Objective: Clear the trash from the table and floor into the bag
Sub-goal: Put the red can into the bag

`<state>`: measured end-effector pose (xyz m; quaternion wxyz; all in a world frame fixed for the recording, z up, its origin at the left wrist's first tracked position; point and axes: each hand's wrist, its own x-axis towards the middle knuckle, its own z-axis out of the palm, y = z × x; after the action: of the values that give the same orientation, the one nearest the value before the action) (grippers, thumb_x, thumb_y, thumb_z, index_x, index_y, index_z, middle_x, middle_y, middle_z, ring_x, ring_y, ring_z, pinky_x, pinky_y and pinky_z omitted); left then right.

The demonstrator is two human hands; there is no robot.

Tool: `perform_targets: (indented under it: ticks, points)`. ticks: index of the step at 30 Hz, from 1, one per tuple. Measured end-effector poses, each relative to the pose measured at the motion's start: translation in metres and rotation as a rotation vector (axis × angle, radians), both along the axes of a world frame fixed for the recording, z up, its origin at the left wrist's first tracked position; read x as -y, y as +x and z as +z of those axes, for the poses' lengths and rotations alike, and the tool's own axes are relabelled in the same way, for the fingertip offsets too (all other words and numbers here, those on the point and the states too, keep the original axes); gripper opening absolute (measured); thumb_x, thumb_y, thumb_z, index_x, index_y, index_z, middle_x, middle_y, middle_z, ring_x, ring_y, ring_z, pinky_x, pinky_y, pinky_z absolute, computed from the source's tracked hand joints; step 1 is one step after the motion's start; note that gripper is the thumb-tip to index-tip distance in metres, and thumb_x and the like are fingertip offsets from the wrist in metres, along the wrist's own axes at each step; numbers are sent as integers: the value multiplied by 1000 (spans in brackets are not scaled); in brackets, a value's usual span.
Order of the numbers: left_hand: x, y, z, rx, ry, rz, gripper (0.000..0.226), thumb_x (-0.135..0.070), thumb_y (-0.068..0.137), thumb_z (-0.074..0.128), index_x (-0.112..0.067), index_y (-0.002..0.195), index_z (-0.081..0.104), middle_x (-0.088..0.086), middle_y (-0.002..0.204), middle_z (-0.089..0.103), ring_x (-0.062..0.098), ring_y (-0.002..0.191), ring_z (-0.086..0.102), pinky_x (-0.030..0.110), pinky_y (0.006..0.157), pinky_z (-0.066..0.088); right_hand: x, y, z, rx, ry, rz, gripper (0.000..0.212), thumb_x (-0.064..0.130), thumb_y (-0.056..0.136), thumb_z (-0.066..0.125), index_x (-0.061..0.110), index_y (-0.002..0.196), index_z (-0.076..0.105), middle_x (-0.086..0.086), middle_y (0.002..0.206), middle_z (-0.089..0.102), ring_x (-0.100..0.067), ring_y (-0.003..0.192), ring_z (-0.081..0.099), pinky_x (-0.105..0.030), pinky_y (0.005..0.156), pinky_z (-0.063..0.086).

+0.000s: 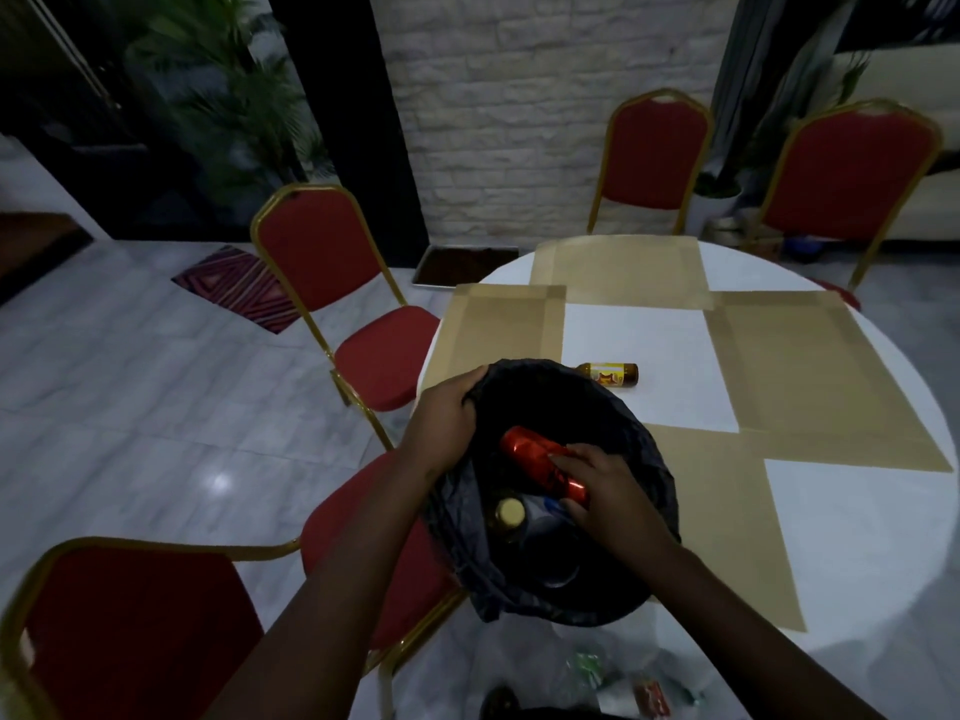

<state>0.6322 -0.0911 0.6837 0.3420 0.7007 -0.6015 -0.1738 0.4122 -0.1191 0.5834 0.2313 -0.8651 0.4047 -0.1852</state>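
Centrally, black bag (639, 444) rim gripped by left hand (441, 423) at the table (857, 537) near edge, red can (535, 459) grasped by right hand (602, 485) inside bag mouth, small brown bottle (609, 375) lying mid-table

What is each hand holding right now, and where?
Left hand grips the black bag at its rim; right hand holds the red can around its lower end.

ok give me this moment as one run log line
left hand grips black bag rim | right hand holds red can inside bag | small brown bottle lying on table
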Motion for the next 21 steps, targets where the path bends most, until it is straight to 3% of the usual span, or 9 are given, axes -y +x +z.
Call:
perform_targets:
  ticks: [5, 10, 15, 21]
  points:
    - [-6, 17, -12, -92, 43, 5, 47, 8, 92, 42, -11, 135, 47, 3, 134, 51, 4, 116, 45, 3, 96, 29, -5, 16, 2, -98, 62, -14, 58, 17, 80, 70, 25, 133, 51, -5, 145, 41, -31, 127, 41, -44, 103, 39]
    - [-8, 33, -24, -140, 74, 4, 49, 7, 93, 41, -13, 137, 46, 5, 138, 48, 7, 120, 46, -4, 92, 27, -10, 28, 7, -36, 65, -69, 59, 20, 78, 75, 23, 133, 52, -3, 148, 40, -25, 134, 38, -38, 110, 33]
    - [-15, 48, -30, -134, 22, 5, 49, 9, 91, 40, -12, 135, 50, 2, 136, 52, 8, 121, 48, 3, 97, 31, -15, 29, 14, -5, 44, -99, 54, 22, 85, 69, 25, 135, 50, 4, 148, 40, -17, 135, 35, -31, 110, 30]
    - [-30, 65, -30, -149, -25, 61, 56, 11, 88, 37, -16, 135, 50, -1, 131, 56, 11, 117, 55, 25, 100, 44, -12, 27, 36, 136, -95, -148, 50, 25, 83, 70, 27, 131, 54, 7, 136, 53, -10, 124, 47, -26, 103, 37]
